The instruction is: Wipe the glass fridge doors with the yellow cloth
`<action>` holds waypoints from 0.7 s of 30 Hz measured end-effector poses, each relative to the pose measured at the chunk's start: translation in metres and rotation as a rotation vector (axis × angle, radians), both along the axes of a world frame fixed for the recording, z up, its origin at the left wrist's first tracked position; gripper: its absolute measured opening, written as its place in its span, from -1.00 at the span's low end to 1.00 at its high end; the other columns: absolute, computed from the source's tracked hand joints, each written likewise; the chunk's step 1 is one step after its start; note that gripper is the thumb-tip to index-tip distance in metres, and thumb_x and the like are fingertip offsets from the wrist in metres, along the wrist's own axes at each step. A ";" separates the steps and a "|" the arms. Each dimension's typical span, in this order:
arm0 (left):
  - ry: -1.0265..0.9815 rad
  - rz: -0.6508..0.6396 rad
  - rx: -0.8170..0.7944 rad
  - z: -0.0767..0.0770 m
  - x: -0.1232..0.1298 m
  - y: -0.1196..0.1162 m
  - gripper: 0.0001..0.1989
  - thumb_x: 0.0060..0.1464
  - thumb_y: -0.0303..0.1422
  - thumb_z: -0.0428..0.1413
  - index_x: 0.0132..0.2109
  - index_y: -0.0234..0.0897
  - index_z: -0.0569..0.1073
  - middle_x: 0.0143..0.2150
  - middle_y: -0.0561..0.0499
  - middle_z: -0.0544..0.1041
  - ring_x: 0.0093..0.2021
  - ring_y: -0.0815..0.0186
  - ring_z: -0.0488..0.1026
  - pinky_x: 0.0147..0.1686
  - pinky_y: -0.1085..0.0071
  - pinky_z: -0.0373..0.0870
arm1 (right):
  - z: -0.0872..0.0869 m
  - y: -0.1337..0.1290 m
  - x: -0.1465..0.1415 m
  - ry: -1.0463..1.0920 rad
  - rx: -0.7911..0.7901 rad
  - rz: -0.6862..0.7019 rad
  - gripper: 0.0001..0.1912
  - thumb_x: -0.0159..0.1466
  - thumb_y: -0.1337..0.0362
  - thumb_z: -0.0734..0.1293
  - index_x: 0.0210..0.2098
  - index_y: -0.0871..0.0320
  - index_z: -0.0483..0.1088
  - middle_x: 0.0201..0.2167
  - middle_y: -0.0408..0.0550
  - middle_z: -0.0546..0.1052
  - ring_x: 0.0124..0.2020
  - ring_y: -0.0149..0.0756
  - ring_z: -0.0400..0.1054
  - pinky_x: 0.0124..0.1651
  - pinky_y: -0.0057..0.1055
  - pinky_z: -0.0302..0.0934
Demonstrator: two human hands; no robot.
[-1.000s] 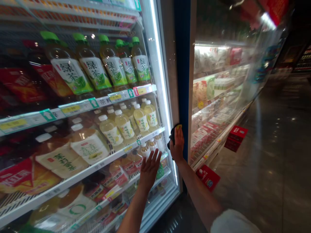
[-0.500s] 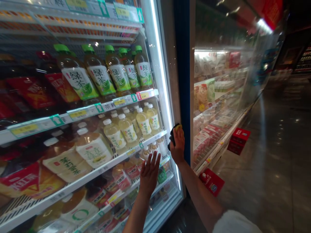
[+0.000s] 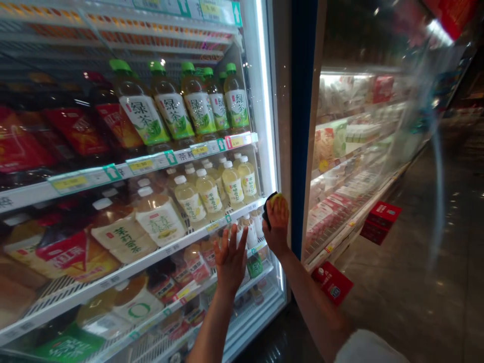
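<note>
Fingers spread, my left hand (image 3: 231, 259) is held up at the glass of a lit drinks fridge, in front of the lower shelves; it holds nothing. To its right, my right hand (image 3: 278, 224) is wrapped round a black and yellow pad (image 3: 269, 204) at the fridge door's right edge, beside the bright light strip (image 3: 267, 96). Much of the pad is hidden by the fingers. Behind the glass stand green-capped tea bottles (image 3: 200, 108) and, one shelf lower, small pale yellow bottles (image 3: 209, 194).
A dark blue panel (image 3: 303, 111) separates this fridge from a long open chiller with packaged goods (image 3: 342, 138) on the right. Two red signs (image 3: 381, 222) stick out low along the chiller's front, above a shiny dark floor (image 3: 397, 307).
The camera view has shifted, so the fridge and bottles appear further right. My left hand's fingers are spread wider. My right hand still grips the pad at the door edge.
</note>
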State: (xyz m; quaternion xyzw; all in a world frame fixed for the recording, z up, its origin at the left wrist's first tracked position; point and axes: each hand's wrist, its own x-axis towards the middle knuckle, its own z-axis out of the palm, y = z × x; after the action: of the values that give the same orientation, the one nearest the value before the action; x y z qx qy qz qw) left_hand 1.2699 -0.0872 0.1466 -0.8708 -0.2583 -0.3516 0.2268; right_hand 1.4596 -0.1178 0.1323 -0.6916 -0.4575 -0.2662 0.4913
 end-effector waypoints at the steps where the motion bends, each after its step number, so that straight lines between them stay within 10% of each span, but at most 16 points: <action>1: -0.001 -0.001 -0.001 0.000 0.000 -0.001 -0.15 0.22 -0.44 0.15 0.51 0.00 -0.10 0.55 -0.06 -0.15 0.54 0.03 -0.25 0.47 -0.09 -0.47 | -0.007 -0.001 -0.006 -0.046 -0.031 0.030 -0.33 0.42 0.27 0.15 0.49 0.04 -0.04 0.51 0.08 0.03 0.54 0.11 -0.30 0.44 0.26 -0.16; 6: -0.030 0.034 0.074 0.000 -0.010 -0.001 -0.14 0.20 -0.45 0.17 0.50 0.00 -0.07 0.55 -0.04 -0.14 0.54 0.05 -0.26 0.47 -0.08 -0.46 | -0.059 -0.012 -0.003 -0.169 -0.052 0.080 -0.37 0.44 0.32 0.17 0.46 -0.03 0.03 0.47 0.05 0.13 0.54 0.05 -0.25 0.43 0.26 -0.09; 14: -0.018 0.072 0.062 0.002 -0.037 0.003 -0.11 0.21 -0.38 0.20 0.50 0.06 -0.12 0.55 -0.02 -0.17 0.53 -0.03 -0.25 0.45 -0.18 -0.36 | -0.001 0.008 -0.013 0.082 0.080 0.006 -0.36 0.48 0.20 0.10 0.51 0.05 -0.09 0.52 0.11 -0.03 0.54 0.14 -0.33 0.43 0.35 -0.21; 21: -0.059 0.096 0.018 -0.001 -0.046 0.001 -0.12 0.22 -0.44 0.17 0.49 0.11 -0.12 0.56 -0.04 -0.16 0.52 -0.13 -0.15 0.42 -0.31 -0.28 | -0.048 -0.008 -0.042 -0.235 -0.006 0.192 -0.38 0.38 0.45 0.17 0.36 -0.16 0.25 0.33 -0.07 0.37 0.52 0.01 -0.15 0.46 0.28 -0.21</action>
State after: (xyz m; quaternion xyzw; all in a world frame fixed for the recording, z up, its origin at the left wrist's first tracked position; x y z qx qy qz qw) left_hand 1.2235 -0.0865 0.1457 -0.8446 -0.3032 -0.3682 0.2434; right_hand 1.4171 -0.1254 0.0842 -0.6102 -0.5767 -0.2956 0.4558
